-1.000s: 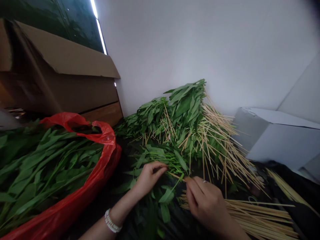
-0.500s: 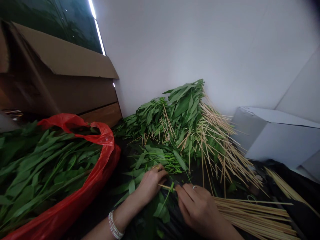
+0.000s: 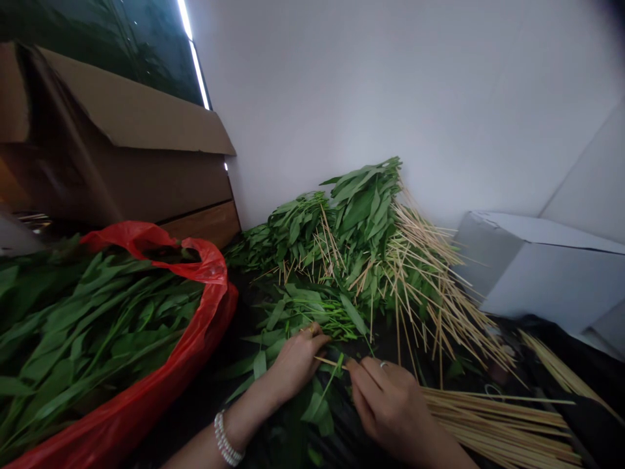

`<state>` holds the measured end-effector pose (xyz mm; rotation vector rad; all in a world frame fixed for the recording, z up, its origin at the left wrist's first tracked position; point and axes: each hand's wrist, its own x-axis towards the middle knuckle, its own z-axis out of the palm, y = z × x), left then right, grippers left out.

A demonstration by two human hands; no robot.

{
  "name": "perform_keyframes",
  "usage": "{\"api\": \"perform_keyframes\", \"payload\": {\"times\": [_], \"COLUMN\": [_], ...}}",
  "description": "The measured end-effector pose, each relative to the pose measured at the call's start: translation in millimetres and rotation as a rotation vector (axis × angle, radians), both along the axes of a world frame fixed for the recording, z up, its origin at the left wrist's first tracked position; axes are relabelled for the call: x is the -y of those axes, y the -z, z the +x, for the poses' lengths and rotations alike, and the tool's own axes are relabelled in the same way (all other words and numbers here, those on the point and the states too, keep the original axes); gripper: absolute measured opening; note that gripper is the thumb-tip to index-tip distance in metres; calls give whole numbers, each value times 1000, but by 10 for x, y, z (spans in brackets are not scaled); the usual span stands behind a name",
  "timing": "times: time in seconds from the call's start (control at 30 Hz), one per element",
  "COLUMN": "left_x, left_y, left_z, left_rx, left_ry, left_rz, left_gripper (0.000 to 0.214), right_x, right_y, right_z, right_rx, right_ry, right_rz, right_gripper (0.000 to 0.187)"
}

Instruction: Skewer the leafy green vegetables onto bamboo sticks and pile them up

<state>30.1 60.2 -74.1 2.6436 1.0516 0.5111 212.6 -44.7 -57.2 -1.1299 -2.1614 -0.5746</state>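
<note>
Between my two hands runs a thin bamboo skewer with a leafy green stem crossing it, its leaves hanging below. My left hand, with curled fingers, is closed at the skewer's left end. Pinched fingers of my right hand grip the skewer from the other side; its right end is hidden by them. Cut leafy greens lie just beyond my left hand. Beneath my right wrist and to its right is a pile of loose bamboo skewers.
A red plastic bag full of leafy greens stands at left, before an open cardboard box. Against the wall, greens are heaped with many skewers sticking out. A white box is at right.
The whole view has shifted slightly. Both hands stay close together on the skewer and stem, with only a very small movement.
</note>
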Motion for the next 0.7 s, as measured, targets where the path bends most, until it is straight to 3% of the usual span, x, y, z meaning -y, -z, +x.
{"api": "perform_keyframes", "payload": {"times": [0.17, 0.37, 0.5, 0.7], "left_x": [8, -6, -8, 32], "left_y": [-63, -303, -402, -413], "left_z": [9, -30, -53, 6], "left_rx": [140, 663, 870, 912], "left_ry": [9, -46, -155, -69], "left_rz": [-31, -91, -338, -601], "left_gripper": [17, 16, 21, 26], "right_x": [-2, -19, -18, -39], "right_y": [-7, -62, -73, -28], "right_z": [8, 49, 65, 85], "right_rx": [-2, -55, -107, -115], "right_ry": [10, 69, 105, 150], "right_rz": [3, 46, 41, 41], "right_gripper": [24, 24, 22, 25]}}
